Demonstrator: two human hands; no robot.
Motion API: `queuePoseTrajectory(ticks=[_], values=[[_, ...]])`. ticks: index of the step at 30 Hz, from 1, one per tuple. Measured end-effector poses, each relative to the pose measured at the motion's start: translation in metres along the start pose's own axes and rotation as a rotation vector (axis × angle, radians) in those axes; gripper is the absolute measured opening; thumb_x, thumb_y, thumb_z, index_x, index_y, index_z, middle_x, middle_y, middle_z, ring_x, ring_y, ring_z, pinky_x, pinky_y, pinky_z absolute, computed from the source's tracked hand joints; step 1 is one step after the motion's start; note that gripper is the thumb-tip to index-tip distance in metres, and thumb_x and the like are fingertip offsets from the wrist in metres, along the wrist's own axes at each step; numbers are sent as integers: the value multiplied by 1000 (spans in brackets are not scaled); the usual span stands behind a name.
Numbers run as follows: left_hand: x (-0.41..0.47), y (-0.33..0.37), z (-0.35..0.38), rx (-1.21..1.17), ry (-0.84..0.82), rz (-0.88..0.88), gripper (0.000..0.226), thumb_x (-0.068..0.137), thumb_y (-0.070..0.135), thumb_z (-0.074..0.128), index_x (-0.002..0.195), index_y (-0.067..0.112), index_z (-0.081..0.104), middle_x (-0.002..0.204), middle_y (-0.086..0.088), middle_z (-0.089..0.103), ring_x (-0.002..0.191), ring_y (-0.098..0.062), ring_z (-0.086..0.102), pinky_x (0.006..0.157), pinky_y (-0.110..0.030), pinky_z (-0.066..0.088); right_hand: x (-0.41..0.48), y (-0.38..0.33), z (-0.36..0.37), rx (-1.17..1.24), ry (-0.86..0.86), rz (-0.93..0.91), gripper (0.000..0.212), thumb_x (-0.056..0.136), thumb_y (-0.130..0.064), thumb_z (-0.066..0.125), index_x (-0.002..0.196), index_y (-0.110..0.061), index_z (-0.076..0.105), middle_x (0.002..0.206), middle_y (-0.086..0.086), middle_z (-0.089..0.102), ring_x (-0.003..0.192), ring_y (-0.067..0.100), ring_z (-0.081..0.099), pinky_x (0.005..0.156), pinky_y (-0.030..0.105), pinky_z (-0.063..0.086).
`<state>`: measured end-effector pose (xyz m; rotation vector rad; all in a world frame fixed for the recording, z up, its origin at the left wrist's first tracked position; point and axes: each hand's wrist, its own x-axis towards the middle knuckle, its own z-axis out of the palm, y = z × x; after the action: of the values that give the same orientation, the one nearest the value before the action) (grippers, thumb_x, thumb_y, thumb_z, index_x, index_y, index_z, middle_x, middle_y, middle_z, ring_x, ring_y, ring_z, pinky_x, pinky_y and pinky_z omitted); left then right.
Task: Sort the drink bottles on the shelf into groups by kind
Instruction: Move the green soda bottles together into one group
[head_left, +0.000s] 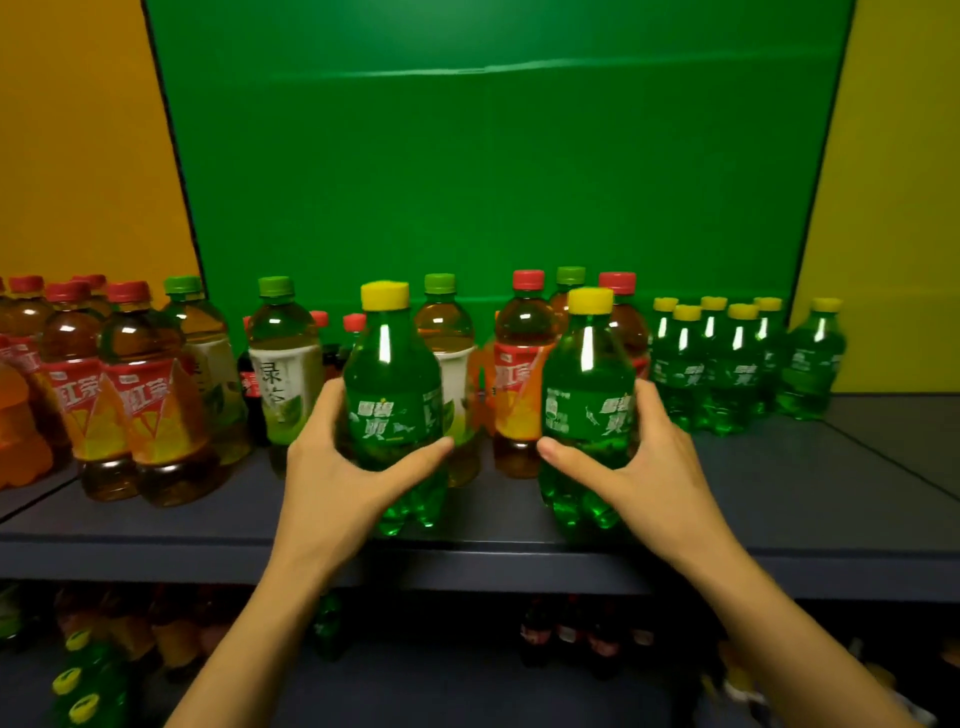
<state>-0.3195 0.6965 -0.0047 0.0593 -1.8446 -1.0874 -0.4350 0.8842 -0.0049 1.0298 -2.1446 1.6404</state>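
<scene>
Your left hand (337, 467) curls its fingers (324, 415) round one green soda bottle (392, 395), and your right hand (649, 467) grips a second green soda bottle (587, 400). Both thumbs lie across the fronts. Both bottles are upright at the shelf's (779, 493) front edge.

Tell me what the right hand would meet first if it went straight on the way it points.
The right hand grips a yellow-capped green bottle. Pushed straight on, that bottle would probably meet the red-capped brown tea bottle standing just behind it; the gap between them is unclear.
</scene>
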Motion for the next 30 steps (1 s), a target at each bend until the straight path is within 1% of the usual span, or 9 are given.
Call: queuePoseTrajectory(ticks=[4,7,10,14,17,20,24,28,30], values=[[6,33,54,-48,-92,74,61,51,46,78,106,36,53,102,24,65,96,8,61,78,-6,46,7,3,-56,-78,90,-3,84,46,-70,66,116,-26,49,111,-11,63,105,11,60,94,36,49],[9,51,101,-66,-150,89,64,53,48,78,109,32,52,104,19,66,98,8,60,83,-11,47,15,15,-99,-188,164,4,101,44,-75,63,126,-19,46,120,-2,61,113,18,56,99,39,45],[10,63,152,-76,-189,114,69,54,49,77,113,25,52,106,17,66,99,5,61,89,-19,49,25,33,-140,-210,226,15,88,45,-66,66,119,-22,50,110,-5,63,106,17,59,95,36,47],[12,68,223,-37,-248,99,75,52,58,73,114,24,48,110,13,65,103,-4,62,92,-33,51,41,67,-185,-237,260,61,77,49,-59,71,114,-23,49,108,-5,63,105,19,59,91,37,48],[18,64,274,47,-298,47,82,49,64,72,114,23,46,113,6,65,106,-15,61,90,-39,50,55,98,-213,-273,256,93,73,56,-52,76,117,-23,48,115,0,63,108,22,58,93,43,48],[28,54,323,115,-353,-26,86,53,55,80,121,17,42,121,-2,61,113,-22,57,94,-43,47,69,127,-236,-288,236,116,71,64,-36,81,122,-17,45,121,4,61,111,23,57,94,41,47],[41,43,374,180,-376,-122,92,57,51,81,127,11,35,126,-10,57,117,-29,53,95,-45,46,86,162,-256,-287,184,162,76,65,-30,82,126,-11,41,124,5,57,114,23,55,94,40,46],[48,34,407,226,-381,-166,88,61,47,81,125,8,34,121,-12,57,113,-30,53,93,-43,46,100,195,-261,-243,122,183,77,67,-25,81,128,-8,37,125,6,54,112,17,51,93,33,44],[50,29,417,254,-387,-189,85,61,46,81,121,7,35,115,-12,59,108,-30,55,89,-42,48,108,210,-260,-215,96,197,76,68,-23,80,128,-7,36,126,8,53,114,19,51,94,33,44]])
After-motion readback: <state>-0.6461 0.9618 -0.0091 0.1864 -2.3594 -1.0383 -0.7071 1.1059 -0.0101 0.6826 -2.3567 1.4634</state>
